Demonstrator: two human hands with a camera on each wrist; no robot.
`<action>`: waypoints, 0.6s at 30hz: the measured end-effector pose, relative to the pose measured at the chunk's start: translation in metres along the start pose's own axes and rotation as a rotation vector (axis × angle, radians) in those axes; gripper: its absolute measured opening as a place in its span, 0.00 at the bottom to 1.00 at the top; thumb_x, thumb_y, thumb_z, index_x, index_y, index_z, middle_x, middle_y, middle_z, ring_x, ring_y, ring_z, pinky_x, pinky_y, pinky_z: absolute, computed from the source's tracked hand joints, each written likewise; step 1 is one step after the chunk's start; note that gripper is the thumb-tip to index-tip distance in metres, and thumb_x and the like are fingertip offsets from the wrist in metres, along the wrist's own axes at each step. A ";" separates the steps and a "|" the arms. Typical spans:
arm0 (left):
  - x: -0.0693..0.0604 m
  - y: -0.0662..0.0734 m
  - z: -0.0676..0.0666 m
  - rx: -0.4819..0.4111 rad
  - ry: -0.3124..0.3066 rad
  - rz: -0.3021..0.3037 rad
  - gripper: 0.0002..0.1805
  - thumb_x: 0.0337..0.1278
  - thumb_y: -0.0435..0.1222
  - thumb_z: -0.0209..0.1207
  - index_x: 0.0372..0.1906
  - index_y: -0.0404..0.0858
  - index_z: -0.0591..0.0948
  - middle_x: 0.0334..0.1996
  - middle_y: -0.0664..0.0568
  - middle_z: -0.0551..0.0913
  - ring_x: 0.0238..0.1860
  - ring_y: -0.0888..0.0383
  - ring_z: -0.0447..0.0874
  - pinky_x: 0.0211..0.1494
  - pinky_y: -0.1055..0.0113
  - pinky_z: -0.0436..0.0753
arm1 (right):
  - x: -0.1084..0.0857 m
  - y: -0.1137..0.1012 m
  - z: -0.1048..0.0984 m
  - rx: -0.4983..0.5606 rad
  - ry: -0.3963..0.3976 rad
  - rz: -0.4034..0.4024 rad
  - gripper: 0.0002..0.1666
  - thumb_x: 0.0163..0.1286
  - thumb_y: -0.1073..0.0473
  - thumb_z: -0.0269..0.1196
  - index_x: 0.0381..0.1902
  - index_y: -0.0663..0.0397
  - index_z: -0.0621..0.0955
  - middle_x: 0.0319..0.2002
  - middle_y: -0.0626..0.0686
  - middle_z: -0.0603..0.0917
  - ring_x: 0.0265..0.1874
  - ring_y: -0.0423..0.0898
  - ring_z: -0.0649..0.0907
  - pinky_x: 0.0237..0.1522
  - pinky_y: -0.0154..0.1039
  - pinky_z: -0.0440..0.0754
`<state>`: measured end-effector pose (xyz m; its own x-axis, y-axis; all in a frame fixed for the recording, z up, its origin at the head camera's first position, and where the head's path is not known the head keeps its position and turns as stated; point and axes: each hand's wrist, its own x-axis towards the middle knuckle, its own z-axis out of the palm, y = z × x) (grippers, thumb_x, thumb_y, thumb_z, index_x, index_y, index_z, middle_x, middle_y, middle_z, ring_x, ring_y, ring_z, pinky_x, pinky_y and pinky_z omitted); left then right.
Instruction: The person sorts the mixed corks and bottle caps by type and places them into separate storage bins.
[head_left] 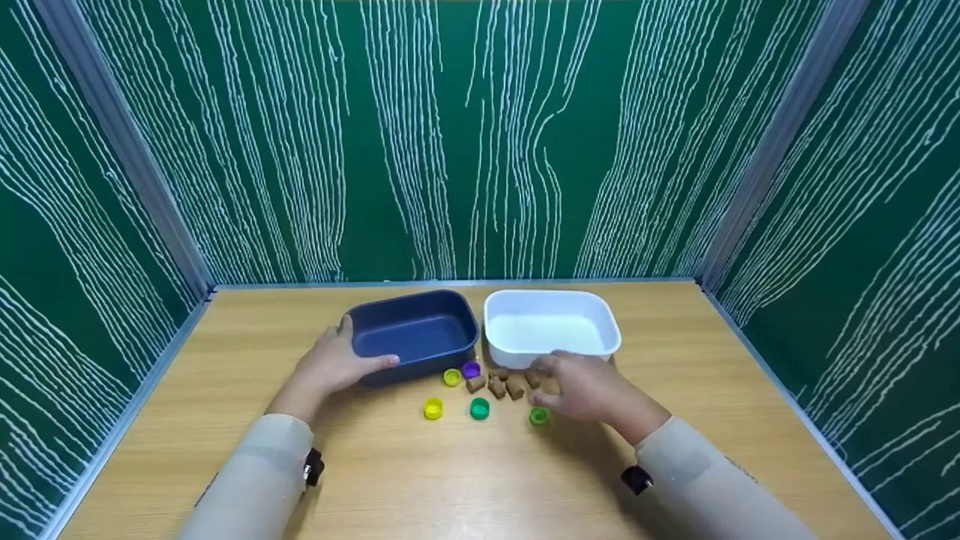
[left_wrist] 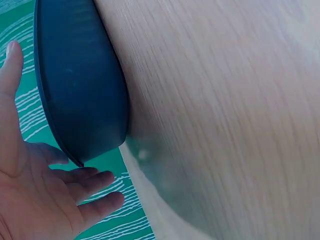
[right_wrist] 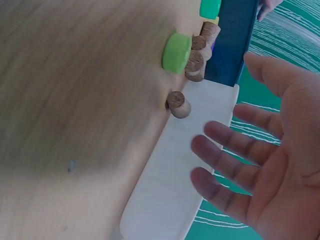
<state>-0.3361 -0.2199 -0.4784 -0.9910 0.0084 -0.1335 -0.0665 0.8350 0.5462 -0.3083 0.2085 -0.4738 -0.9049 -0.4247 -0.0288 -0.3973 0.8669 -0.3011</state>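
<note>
Near the wooden worktop's [head_left: 360, 465] back edge, the left hand [head_left: 330, 367] spreads at the dark-blue rectangular tub's [head_left: 431, 365] near-left corner, perhaps steadying it, while the spread, empty right hand [head_left: 581, 386] hovers beside brown cylindrical corks [head_left: 497, 387].

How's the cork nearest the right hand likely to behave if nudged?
The cork looks rounded along its side, so it may roll. Its speckled, cork-like surface suggests it's light for its size and probably not slippery.
</note>
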 end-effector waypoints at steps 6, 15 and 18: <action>0.000 -0.004 0.003 -0.071 -0.013 0.000 0.84 0.52 0.78 0.74 0.94 0.33 0.42 0.92 0.31 0.53 0.86 0.28 0.64 0.89 0.26 0.64 | 0.000 0.002 0.007 0.043 -0.098 -0.019 0.31 0.70 0.43 0.82 0.66 0.49 0.89 0.50 0.51 0.93 0.42 0.46 0.86 0.51 0.53 0.91; 0.005 -0.006 -0.005 -0.183 -0.056 0.011 0.80 0.52 0.66 0.82 0.93 0.31 0.47 0.87 0.30 0.62 0.83 0.31 0.68 0.90 0.30 0.67 | 0.001 0.003 0.010 0.041 -0.173 -0.104 0.24 0.64 0.51 0.87 0.55 0.50 0.93 0.39 0.48 0.91 0.36 0.44 0.83 0.46 0.46 0.89; 0.005 -0.002 -0.012 -0.231 -0.082 -0.010 0.79 0.53 0.60 0.85 0.92 0.28 0.47 0.87 0.27 0.63 0.82 0.31 0.69 0.91 0.32 0.66 | 0.003 0.004 0.011 0.012 -0.157 -0.171 0.19 0.62 0.55 0.87 0.49 0.52 0.93 0.35 0.49 0.90 0.33 0.42 0.81 0.39 0.41 0.84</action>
<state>-0.3419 -0.2285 -0.4703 -0.9780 0.0529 -0.2018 -0.1109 0.6873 0.7179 -0.3106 0.2078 -0.4851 -0.7896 -0.6010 -0.1238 -0.5398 0.7762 -0.3259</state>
